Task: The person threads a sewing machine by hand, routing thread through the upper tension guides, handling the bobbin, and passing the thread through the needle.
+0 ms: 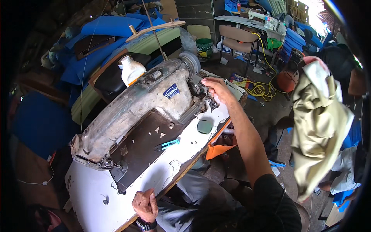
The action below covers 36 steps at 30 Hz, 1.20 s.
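A worn, pale sewing machine (pixel 135 102) lies along a white table (pixel 87 189). At its handwheel (pixel 190 63) end, my right hand (pixel 218 89) reaches among small metal parts, fingers drawn together; what they pinch is hidden. My left hand (pixel 146 205) rests loosely curled at the table's near edge, nothing visible in it. Light-blue thread snips (pixel 170 144) lie partly over the machine's dark bed (pixel 145 145), which bears small pale scraps. A round green piece (pixel 204 126) sits nearer my right wrist. A small dark metal piece (pixel 105 202) lies left of my left hand.
A white bottle (pixel 131 73) stands behind the machine arm. Orange cloth (pixel 219 150) hangs off the near edge. Draped tan fabric (pixel 319 123) is at right. Beyond are a brown chair (pixel 239 38), yellow cable (pixel 259 89), green bucket (pixel 204 48) and blue foam sheets (pixel 112 29).
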Each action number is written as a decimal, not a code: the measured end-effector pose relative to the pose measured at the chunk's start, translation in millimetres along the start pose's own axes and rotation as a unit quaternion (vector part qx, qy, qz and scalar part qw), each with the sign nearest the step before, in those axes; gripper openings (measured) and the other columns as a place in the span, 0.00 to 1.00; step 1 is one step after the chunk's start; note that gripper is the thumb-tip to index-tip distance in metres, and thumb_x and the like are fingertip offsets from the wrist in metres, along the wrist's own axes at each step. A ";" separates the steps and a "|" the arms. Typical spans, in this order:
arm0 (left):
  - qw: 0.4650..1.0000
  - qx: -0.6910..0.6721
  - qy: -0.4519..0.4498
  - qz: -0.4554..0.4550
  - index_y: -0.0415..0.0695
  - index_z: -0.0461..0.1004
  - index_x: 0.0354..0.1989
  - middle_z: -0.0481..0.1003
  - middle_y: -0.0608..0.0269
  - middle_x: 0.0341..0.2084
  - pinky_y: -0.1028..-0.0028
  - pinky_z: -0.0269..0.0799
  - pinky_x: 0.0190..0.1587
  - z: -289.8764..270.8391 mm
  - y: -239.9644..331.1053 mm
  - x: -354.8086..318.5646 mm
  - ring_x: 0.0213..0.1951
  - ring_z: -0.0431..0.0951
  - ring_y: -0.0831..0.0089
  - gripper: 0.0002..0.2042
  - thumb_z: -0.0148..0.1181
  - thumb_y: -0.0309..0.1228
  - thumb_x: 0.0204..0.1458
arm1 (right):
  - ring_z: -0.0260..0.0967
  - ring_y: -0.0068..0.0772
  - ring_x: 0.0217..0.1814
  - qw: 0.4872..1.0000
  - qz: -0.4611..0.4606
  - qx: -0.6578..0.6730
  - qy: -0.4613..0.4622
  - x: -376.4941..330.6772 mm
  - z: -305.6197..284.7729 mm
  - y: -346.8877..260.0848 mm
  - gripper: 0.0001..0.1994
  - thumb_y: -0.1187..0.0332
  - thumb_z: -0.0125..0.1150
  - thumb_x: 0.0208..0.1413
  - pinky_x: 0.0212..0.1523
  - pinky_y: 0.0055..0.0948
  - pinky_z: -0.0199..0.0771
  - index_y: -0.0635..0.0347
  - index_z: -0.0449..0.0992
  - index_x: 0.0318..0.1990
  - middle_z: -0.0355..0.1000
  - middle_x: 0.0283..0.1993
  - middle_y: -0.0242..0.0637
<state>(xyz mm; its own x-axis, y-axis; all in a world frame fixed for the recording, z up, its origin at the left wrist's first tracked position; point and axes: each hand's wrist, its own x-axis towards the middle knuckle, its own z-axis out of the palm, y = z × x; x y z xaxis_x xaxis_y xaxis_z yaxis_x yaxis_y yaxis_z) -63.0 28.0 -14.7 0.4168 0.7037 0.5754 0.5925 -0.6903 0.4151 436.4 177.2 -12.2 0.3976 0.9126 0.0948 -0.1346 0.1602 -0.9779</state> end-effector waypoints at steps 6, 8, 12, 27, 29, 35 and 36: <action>1.000 -0.003 -0.010 -0.004 0.42 0.79 0.38 0.73 0.56 0.22 0.63 0.68 0.28 1.5 -3.7 -0.4 0.23 0.72 0.58 0.05 0.59 0.26 0.55 | 0.77 0.42 0.43 0.948 -0.061 -0.304 0.071 9.5 24.7 -13.8 0.39 0.37 0.71 0.42 0.47 0.35 0.74 0.68 0.79 0.48 0.79 0.42 0.49; 1.000 0.004 -0.015 0.000 0.43 0.79 0.38 0.73 0.56 0.22 0.63 0.68 0.28 0.0 -2.9 -0.4 0.23 0.72 0.58 0.05 0.59 0.26 0.55 | 0.78 0.45 0.45 0.928 -0.040 -0.360 0.083 3.8 41.3 -27.5 0.39 0.34 0.68 0.42 0.48 0.38 0.74 0.68 0.80 0.44 0.79 0.42 0.52; 1.000 0.001 0.011 0.016 0.40 0.79 0.35 0.71 0.58 0.19 0.65 0.65 0.26 0.7 -2.2 1.9 0.21 0.71 0.62 0.05 0.57 0.25 0.57 | 0.72 0.29 0.34 0.845 -0.114 -0.482 0.203 4.2 42.0 -23.8 0.34 0.37 0.70 0.44 0.40 0.31 0.72 0.64 0.81 0.41 0.78 0.31 0.38; 0.999 0.025 0.013 0.033 0.45 0.79 0.36 0.73 0.60 0.24 0.63 0.67 0.30 -0.9 -4.7 -3.7 0.25 0.72 0.59 0.04 0.62 0.27 0.53 | 0.65 0.23 0.23 0.928 -0.038 -0.361 0.079 5.0 -8.8 2.5 0.19 0.53 0.72 0.51 0.28 0.29 0.65 0.63 0.81 0.32 0.73 0.23 0.34; 0.998 0.045 0.019 0.048 0.46 0.79 0.34 0.73 0.60 0.23 0.62 0.66 0.30 -0.9 -3.6 -1.7 0.25 0.72 0.60 0.04 0.65 0.27 0.50 | 0.72 0.34 0.28 0.899 -0.034 -0.416 0.130 4.7 1.6 2.4 0.21 0.51 0.71 0.51 0.37 0.37 0.73 0.65 0.82 0.33 0.77 0.27 0.46; 0.997 0.040 0.026 0.067 0.46 0.79 0.33 0.73 0.62 0.23 0.63 0.65 0.32 -1.6 -4.6 -0.3 0.25 0.72 0.62 0.06 0.67 0.26 0.47 | 0.59 0.17 0.24 0.956 -0.082 -0.276 0.049 -4.9 -21.3 10.3 0.13 0.61 0.67 0.56 0.27 0.23 0.59 0.65 0.80 0.30 0.67 0.22 0.25; 0.997 0.038 0.027 0.066 0.46 0.79 0.33 0.73 0.62 0.23 0.63 0.65 0.32 -1.6 -3.3 1.2 0.25 0.72 0.62 0.06 0.67 0.26 0.47 | 0.57 0.15 0.25 0.973 -0.051 -0.224 0.024 -5.5 -23.8 12.4 0.11 0.63 0.67 0.57 0.26 0.21 0.57 0.64 0.80 0.31 0.66 0.22 0.22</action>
<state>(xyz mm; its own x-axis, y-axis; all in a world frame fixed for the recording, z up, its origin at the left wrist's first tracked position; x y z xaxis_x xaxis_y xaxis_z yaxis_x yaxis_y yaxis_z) -65.5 30.8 -14.3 0.4573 0.5964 0.6596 0.5867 -0.7598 0.2802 454.1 165.2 -29.3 0.4318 0.8802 0.1969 0.3127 0.0586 -0.9480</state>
